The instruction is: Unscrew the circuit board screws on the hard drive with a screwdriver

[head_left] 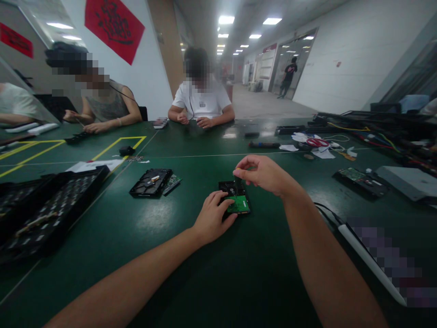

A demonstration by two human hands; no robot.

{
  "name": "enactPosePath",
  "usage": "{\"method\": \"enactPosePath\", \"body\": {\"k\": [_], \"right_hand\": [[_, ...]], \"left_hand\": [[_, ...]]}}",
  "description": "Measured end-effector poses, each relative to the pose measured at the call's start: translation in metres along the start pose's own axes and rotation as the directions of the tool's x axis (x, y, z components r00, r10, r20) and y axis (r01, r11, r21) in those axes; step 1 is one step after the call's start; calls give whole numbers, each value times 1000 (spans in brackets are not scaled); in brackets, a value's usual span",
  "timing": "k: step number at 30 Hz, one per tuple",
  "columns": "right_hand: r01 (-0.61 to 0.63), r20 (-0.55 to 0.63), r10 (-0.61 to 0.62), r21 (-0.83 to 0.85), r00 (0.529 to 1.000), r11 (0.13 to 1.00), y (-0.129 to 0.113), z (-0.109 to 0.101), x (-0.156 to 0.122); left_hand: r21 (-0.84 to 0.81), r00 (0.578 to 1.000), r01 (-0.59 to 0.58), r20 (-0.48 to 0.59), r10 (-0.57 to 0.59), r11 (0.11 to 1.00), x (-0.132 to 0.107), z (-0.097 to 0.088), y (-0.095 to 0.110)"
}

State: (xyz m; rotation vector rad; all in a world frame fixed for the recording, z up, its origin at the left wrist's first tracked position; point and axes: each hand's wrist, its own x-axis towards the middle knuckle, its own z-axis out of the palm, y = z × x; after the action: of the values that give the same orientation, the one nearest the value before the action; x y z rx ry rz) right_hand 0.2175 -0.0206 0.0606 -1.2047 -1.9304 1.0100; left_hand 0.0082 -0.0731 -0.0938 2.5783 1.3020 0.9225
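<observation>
A small black hard drive [228, 187] with a green circuit board [239, 204] on it lies on the green table [170, 273] in front of me. My left hand [212, 217] rests on the drive's near left side, fingers curled against the circuit board and holding it steady. My right hand [262, 173] hovers just above the drive's far end, fingers pinched on a thin screwdriver [236, 178] that points down at the drive.
A second black hard drive [150, 182] with a loose board lies to the left. Black trays [44, 209] fill the left edge. Another drive [361, 180] and cables sit at right, red scissors [317, 142] farther back. Two people sit across the table.
</observation>
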Motion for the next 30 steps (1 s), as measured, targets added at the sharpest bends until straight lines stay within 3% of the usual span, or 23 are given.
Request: {"method": "enactPosePath", "body": {"k": [9, 15, 20, 30], "right_hand": [[-39, -17, 42, 113, 999, 993, 3, 3, 4], [41, -20, -41, 27, 999, 999, 5, 1, 3], [-7, -59, 8, 18, 998, 1000, 4, 0, 1], [-8, -29, 8, 19, 1000, 1000, 0, 1, 1]], "left_hand": [[9, 1000, -3, 7, 3, 1000, -1, 3, -3], [-9, 1000, -6, 0, 6, 1000, 0, 1, 0], [-13, 1000, -7, -5, 7, 1000, 0, 0, 0], [-10, 1000, -10, -3, 10, 1000, 0, 1, -1]]}}
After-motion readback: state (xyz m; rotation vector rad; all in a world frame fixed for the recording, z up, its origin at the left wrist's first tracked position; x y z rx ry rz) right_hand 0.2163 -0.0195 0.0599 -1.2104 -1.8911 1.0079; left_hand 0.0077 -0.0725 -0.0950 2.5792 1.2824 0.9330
